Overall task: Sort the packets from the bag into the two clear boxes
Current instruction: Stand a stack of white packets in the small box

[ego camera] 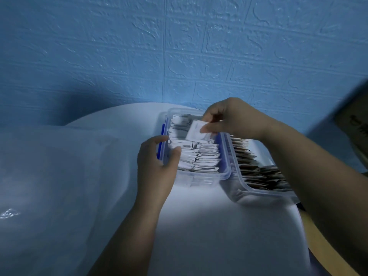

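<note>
Two clear boxes stand side by side on a white table (219, 226). The left box (226, 172) with blue clips holds several white packets in rows. The right box (258, 193) holds several brown packets. My right hand (233, 118) pinches a white packet (196, 132) between thumb and fingers just above the far part of the left box. My left hand (157, 166) grips the left box's near-left rim, thumb over the edge touching the white packets. A large translucent plastic bag (49, 186) lies to the left of the boxes.
A blue textured wall (179, 46) rises right behind the table. At the right edge a brown cardboard box (354, 124) shows partly, blurred. A strip of wooden surface (326, 251) appears at the lower right beyond the table's edge.
</note>
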`<state>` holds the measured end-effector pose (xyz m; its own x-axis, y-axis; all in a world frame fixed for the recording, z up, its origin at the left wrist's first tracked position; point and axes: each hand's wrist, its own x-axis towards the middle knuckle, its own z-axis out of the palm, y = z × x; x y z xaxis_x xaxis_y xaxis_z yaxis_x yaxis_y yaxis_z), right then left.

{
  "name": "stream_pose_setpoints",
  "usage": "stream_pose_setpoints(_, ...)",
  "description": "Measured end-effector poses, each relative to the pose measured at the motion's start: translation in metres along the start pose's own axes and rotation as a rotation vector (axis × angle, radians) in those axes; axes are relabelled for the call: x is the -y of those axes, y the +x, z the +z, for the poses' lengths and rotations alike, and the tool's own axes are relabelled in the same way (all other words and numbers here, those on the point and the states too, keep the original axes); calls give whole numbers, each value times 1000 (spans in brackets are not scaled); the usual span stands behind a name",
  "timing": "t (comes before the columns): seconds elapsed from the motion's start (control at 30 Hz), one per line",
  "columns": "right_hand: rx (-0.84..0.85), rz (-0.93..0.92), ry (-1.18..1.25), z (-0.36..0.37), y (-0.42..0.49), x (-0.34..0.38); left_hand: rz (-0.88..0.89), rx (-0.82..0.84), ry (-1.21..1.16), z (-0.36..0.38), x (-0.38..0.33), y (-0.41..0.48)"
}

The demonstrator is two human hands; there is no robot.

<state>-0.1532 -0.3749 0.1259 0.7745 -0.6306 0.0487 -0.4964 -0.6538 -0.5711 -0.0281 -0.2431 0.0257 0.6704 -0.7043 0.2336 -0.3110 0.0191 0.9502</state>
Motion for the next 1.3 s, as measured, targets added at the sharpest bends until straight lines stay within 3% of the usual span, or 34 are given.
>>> stream_pose_setpoints(0.1, 31, 12, -247, -3, -4, -13, -29, 40, 14, 4, 7, 1)
stream_pose_setpoints(0.3, 72, -34, -372, 21, 0, -17, -30, 54, 11, 4, 11, 2)
stream_pose_setpoints(1.3, 104, -94, -349, 25, -3, -33, -43, 46, 22, 4, 12, 2)
